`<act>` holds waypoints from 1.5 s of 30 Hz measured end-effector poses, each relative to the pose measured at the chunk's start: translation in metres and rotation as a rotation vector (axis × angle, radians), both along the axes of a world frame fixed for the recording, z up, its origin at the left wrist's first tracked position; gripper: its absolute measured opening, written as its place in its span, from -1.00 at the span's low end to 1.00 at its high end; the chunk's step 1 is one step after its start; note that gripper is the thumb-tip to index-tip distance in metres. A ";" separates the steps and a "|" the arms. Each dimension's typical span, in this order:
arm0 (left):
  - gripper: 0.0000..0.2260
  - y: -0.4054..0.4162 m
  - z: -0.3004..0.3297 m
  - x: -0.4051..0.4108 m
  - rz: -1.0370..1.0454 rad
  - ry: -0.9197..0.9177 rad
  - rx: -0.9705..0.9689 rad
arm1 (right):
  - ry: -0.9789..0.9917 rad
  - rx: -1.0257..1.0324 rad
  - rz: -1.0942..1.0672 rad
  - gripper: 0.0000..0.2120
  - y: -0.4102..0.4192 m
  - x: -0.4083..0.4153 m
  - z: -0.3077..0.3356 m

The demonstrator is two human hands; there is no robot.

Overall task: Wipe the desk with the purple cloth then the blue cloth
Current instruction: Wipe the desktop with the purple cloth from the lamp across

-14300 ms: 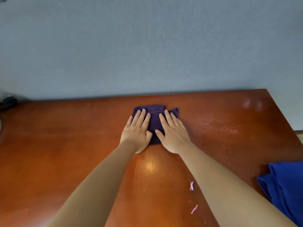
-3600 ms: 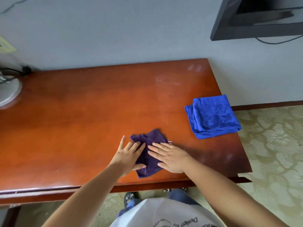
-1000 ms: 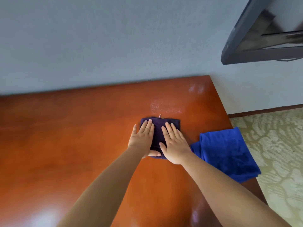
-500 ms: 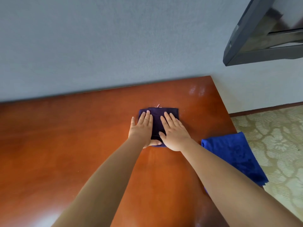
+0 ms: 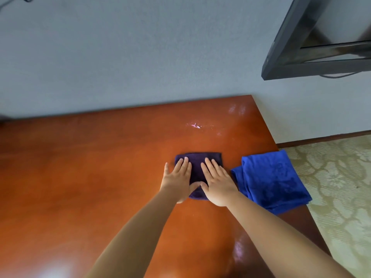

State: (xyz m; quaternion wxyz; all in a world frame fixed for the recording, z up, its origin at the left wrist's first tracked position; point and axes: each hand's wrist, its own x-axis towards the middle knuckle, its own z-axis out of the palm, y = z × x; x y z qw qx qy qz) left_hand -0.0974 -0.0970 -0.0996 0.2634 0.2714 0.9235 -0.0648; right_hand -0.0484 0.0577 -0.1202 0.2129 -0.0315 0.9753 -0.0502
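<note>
Head view. The purple cloth [image 5: 197,173], folded to a rough square, lies flat on the reddish-brown wooden surface [image 5: 90,177] slightly right of the frame's centre. Both hands press down on it with straight, extended fingers: the left hand [image 5: 177,180] covers the cloth's left part, its outer fingers reaching past the cloth edge onto the bare wood, and the right hand [image 5: 217,183] covers the right part. The hands lie side by side, thumbs meeting over the cloth's near portion, and a strip of purple shows between the two sets of fingers. Neither hand curls round the fabric. Both bare forearms run from the lower edge of the frame up to the cloth. Just right of the right hand, close to the purple cloth, the blue cloth [image 5: 271,181] rests folded at the surface's right edge, its lower right corner overhanging the patterned floor covering [image 5: 337,187]. Above the purple cloth, toward the wall, a small pink scrap [image 5: 195,125] lies among pale specks on the wood. A grey wall [image 5: 140,57] fills the upper frame, with a dark-framed wall-mounted fixture [image 5: 313,63] at upper right.
</note>
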 end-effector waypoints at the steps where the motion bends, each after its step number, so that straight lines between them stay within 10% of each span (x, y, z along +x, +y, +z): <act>1: -0.38 -0.001 0.001 0.000 0.017 -0.018 0.025 | 0.000 -0.005 0.002 -0.34 0.000 0.001 -0.001; 19: -0.52 0.026 -0.022 -0.084 0.037 0.159 -0.005 | 0.084 -0.053 0.042 -0.19 0.036 -0.097 -0.014; 26: -0.52 0.044 -0.024 -0.123 0.061 0.206 -0.029 | 0.059 -0.032 0.018 -0.42 0.048 -0.141 -0.012; 45: -0.48 0.034 -0.023 -0.073 0.100 0.167 0.021 | 0.079 -0.075 0.005 -0.29 0.037 -0.092 -0.014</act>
